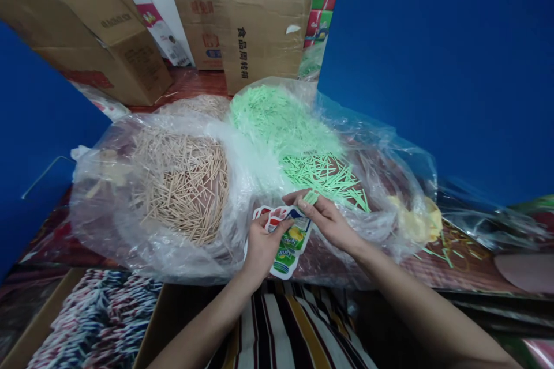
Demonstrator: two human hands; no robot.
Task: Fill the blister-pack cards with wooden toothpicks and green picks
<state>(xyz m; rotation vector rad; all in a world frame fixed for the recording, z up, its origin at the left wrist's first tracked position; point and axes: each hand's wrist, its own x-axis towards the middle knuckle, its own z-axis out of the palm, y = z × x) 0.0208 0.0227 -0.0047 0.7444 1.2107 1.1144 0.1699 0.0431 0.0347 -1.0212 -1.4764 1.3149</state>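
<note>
- Two bare hands, yours, meet over the front of the surface (pixel 470 274), close together.
- Your left hand (pixel 263 245) has its grip closed on a set of printed pieces (pixel 285 248), thumb lying across their face.
- Those pieces overlap in front of your body, white-edged, with green and yellow print low down and red print near the top.
- Your right hand (pixel 332 223) has its grip pinched on a small green bunch (pixel 310 197) at the fingertips, just above the upper right edge of the printed pieces.
- Beyond that hand, green sticks (pixel 324 179) lie loose in the mouth of a clear plastic bag (pixel 389 167); more show, blurred, through its film.
- To your left, tan sticks (pixel 190 184) lie heaped in another clear bag (pixel 101 213).
- Behind the bags stand a tall cardboard box (pixel 264 34) with dark printed characters and, farther left, a tilted carton (pixel 86 40).
- By your left forearm, at the lower left, an open box (pixel 149 323) holds tightly packed red, white and blue items (pixel 101 317).
- Blue panels (pixel 437 63) flank both sides.
</note>
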